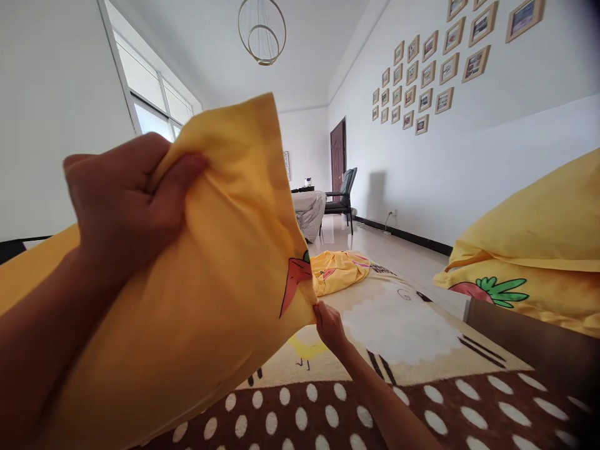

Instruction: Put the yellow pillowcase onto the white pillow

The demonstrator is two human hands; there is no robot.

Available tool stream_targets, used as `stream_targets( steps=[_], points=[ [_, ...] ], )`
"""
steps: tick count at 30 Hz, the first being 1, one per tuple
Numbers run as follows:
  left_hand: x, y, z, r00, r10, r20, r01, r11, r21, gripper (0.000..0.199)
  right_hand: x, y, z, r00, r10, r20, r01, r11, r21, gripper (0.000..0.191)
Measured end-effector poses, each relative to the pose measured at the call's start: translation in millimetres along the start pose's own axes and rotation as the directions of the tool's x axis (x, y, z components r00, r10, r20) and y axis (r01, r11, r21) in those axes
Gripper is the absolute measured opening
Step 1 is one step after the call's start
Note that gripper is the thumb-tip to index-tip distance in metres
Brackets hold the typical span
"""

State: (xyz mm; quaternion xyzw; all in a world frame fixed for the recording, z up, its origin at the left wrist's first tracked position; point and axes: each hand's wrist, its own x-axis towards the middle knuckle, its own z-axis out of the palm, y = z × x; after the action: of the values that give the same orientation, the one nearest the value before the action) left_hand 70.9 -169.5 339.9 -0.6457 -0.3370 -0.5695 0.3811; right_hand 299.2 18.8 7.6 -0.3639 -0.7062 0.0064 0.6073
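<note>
A yellow pillowcase (pixel 220 269) with a printed red carrot fills the left and middle of the head view. It looks filled out toward the lower left, where a pillow seems to be inside. My left hand (pixel 131 187) is closed in a fist on its upper part, holding that corner high. Lower down, my right hand (pixel 330 325) pinches the edge of the same pillowcase near the carrot print. The pillowcase's open end, if there is one, faces away and cannot be made out.
Behind my right hand, crumpled yellow cloth (pixel 344 269) lies on a rug (pixel 300 415) with a sheep picture and brown dotted border. Yellow pillows (pixel 534 219) are stacked at the right. Farther back stand a black chair (pixel 344 197) and a covered table (pixel 309 209).
</note>
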Motion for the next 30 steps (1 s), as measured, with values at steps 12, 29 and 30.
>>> stream_targets(
  steps=[12,29,30],
  points=[
    [2.4,12.3,24.8,0.997,0.031,0.071,-0.028,0.999,-0.043,0.06,7.2,-71.7,-15.6,0.996,-0.083,0.01,0.081,0.985,0.152,0.049],
    [-65.1,-87.8,27.1,0.566,-0.434,0.701,0.088,0.877,0.472,0.049,-8.2,-24.6,14.8,0.969,0.246,-0.037,-0.238,0.961,0.14,0.041],
    [-77.4,-107.6,15.5,0.518,-0.534,0.668,0.146,0.825,0.546,0.053,-8.9,-22.8,15.7,0.966,0.258,-0.028,-0.252,0.958,0.139,0.041]
  ],
)
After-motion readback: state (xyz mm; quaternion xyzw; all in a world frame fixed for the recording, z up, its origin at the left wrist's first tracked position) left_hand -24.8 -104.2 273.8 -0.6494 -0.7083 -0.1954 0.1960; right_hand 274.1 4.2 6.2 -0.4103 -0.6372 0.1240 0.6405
